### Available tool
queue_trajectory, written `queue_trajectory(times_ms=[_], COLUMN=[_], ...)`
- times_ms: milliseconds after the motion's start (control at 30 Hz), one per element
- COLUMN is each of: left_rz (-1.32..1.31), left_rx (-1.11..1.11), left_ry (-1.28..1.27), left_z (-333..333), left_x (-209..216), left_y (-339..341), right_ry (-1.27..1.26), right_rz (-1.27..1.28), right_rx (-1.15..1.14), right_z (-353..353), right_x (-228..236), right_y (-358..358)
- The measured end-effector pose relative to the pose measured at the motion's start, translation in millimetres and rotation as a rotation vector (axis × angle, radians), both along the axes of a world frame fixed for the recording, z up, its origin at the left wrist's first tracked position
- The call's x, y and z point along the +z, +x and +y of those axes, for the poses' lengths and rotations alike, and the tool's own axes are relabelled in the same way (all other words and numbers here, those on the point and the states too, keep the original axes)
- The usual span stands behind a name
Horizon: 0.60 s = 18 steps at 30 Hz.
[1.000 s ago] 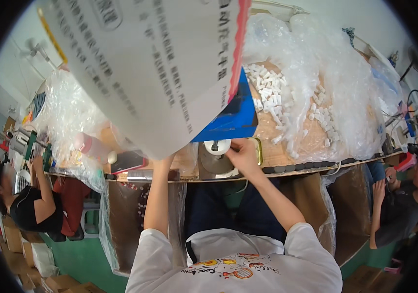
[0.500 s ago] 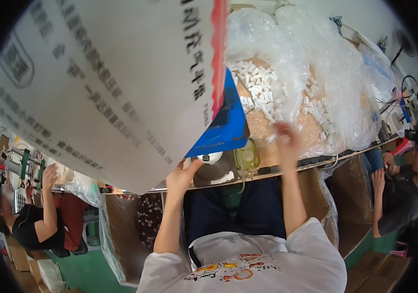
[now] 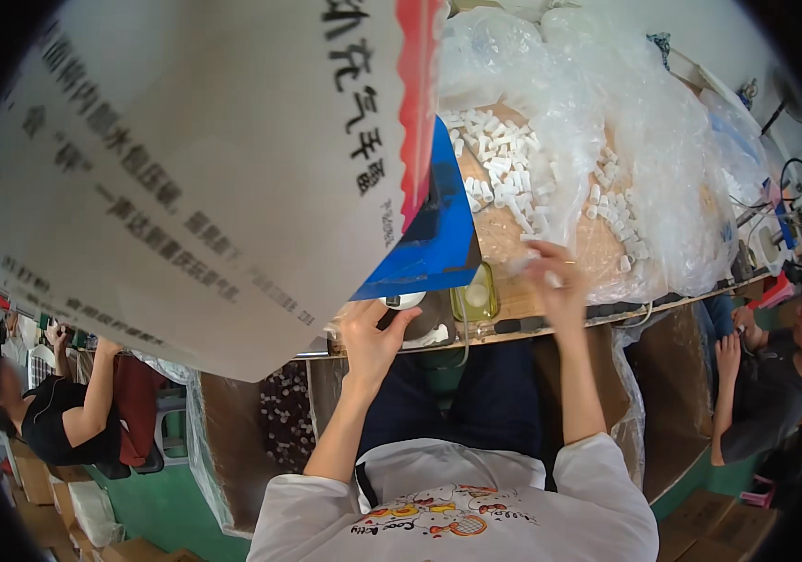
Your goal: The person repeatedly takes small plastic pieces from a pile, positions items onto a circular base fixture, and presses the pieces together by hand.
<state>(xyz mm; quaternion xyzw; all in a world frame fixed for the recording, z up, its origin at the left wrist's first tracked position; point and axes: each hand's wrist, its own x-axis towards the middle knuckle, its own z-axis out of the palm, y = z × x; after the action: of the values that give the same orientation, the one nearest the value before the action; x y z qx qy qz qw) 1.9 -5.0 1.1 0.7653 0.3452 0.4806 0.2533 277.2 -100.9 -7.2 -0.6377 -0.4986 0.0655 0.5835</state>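
Observation:
My left hand (image 3: 370,335) is at the table's near edge, below a blue panel (image 3: 429,258). Its thumb stretches apart from the fingers, toward a white rounded part (image 3: 404,301) half hidden by the panel. The fingertips are partly covered, and I see nothing held. My right hand (image 3: 558,288), smeared by motion, hovers over the table with bent fingers. A pale spot shows at its fingers, too blurred to name. Beyond it lie many small white plastic cylinders (image 3: 504,155), with a second group (image 3: 618,220) further right.
A large printed sheet (image 3: 232,206) blocks the upper left. Clear plastic sheeting (image 3: 672,178) is heaped around the cylinders. A green-yellow dish (image 3: 476,295) sits between my hands. Cardboard boxes (image 3: 232,431) stand below the table edge. People sit left (image 3: 54,417) and right (image 3: 766,365).
My right hand has come slightly nearer and right. My left hand has shifted a little to the right, its thumb more stretched out. The printed sheet has shifted slightly in view.

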Motion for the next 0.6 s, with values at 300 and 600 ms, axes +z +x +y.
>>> queue_trajectory(times_ms=[300,600], left_rz=[0.067,0.172], left_rx=[0.161,-0.01], left_ry=[-0.03,-0.001], left_z=[-8.0,6.9], left_x=[19.7,11.0], left_y=[15.1,0.6], right_ry=[-0.039,0.174], right_rz=[-0.071,-0.329], right_rx=[0.128,0.37], right_z=[20.3,52.1], right_x=[23.1,26.4], right_y=[-59.8,-115.7])
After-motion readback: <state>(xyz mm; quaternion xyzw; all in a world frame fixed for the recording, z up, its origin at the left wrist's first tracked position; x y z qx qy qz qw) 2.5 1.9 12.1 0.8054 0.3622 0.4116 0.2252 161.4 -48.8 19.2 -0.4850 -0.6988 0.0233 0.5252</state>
